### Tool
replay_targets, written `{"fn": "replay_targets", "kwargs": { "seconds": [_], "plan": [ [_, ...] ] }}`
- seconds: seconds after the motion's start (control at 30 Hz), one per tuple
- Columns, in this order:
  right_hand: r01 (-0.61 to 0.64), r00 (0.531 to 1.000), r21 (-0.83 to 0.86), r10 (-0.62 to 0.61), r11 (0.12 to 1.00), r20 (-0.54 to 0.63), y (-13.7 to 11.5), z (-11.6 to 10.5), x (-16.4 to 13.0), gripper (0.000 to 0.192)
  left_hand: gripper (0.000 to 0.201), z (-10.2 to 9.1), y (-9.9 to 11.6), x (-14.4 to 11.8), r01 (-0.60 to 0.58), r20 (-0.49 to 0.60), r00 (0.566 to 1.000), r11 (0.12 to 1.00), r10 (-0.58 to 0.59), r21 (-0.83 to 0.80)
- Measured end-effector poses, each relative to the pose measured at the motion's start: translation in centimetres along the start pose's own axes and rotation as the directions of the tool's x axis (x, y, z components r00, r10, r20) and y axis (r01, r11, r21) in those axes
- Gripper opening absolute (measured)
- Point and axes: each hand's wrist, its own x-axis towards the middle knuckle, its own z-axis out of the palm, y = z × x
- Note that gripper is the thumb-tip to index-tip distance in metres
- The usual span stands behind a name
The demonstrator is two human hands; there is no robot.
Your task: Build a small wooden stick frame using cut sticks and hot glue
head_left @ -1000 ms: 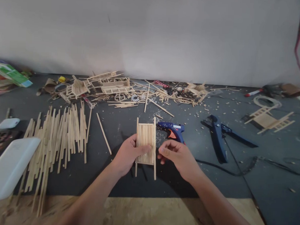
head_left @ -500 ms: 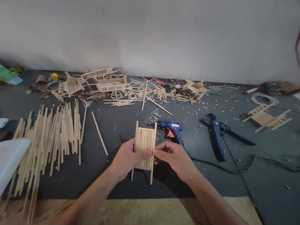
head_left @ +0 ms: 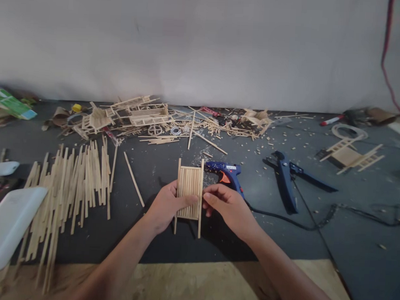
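My left hand (head_left: 166, 206) grips a small wooden stick panel (head_left: 189, 180) from its left side, thumb across the front and the other fingers behind. Thin sticks lie side by side in the panel between two longer rails, which stick out at top and bottom. At the right rail, the thumb and forefinger of my right hand (head_left: 226, 206) are pinched together. Whether they touch the rail or hold something tiny I cannot make out. Just behind the panel and to its right rests a blue glue gun (head_left: 230, 171) with an orange trigger.
Many loose sticks (head_left: 69, 184) lie at left beside a white box-like object (head_left: 13, 226). A blue hand cutter (head_left: 286, 180) and a black cable (head_left: 283, 222) are at right. Stick-built pieces (head_left: 148, 114) and offcuts line the wall; another stick-built piece (head_left: 350, 156) stands far right.
The panel and both hands have shifted slightly up and left in view. My right fingertips have come slightly away from the panel's front, toward its right edge. The view has turned slightly.
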Motion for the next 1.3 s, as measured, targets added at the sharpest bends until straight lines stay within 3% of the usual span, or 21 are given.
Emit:
{"fn": "replay_targets", "kwargs": {
  "seconds": [0.23, 0.47, 0.67, 0.8, 0.97, 1.1, 1.23, 1.3],
  "plan": [
    [0.143, 0.976, -0.078, -0.154, 0.987, -0.151, -0.8, -1.7, -0.7, 0.023, 0.036, -0.7, 0.4, 0.1, -0.024, -0.067, 0.998, 0.999, 0.021, -0.044],
    [0.264, 0.894, 0.009, -0.241, 0.965, -0.378, -2.0, -4.6, -0.2, 0.032, 0.029, -1.1, 0.2, 0.3, -0.075, -0.064, 0.996, 0.986, 0.066, -0.147],
    [0.152, 0.814, -0.139, -0.204, 0.978, -0.543, -2.6, -9.4, 0.6, 0.032, 0.026, -1.2, 0.5, 0.3, -0.113, -0.094, 0.990, 0.985, 0.102, -0.130],
    [-0.019, 0.834, -0.399, -0.206, 0.917, -0.512, -2.8, -11.6, 0.3, 0.028, 0.030, -1.5, 0.4, 0.6, -0.171, -0.088, 0.983, 0.982, 0.164, -0.079],
    [-0.199, 0.862, -0.665, -0.194, 0.719, -0.468, -3.2, -12.7, 0.1, 0.023, 0.034, -2.0, 0.2, 0.8, -0.181, -0.044, 0.983, 0.983, 0.180, -0.023],
    [-0.211, 0.910, -0.713, -0.131, 0.669, -0.392, -2.9, -13.2, 0.5, 0.027, 0.031, -1.9, 0.3, 0.9, -0.176, -0.035, 0.984, 0.981, 0.174, -0.076],
    [-0.209, 0.914, -0.669, -0.102, 0.713, -0.393, -2.6, -13.4, 0.9, 0.028, 0.030, -1.8, 0.5, 0.9, -0.147, -0.068, 0.988, 0.980, 0.139, -0.133],
    [-0.231, 0.913, -0.689, -0.091, 0.687, -0.397, -2.8, -13.4, 0.9, 0.027, 0.030, -1.8, 0.5, 0.9, -0.137, -0.070, 0.989, 0.979, 0.128, -0.150]
  ]
}}
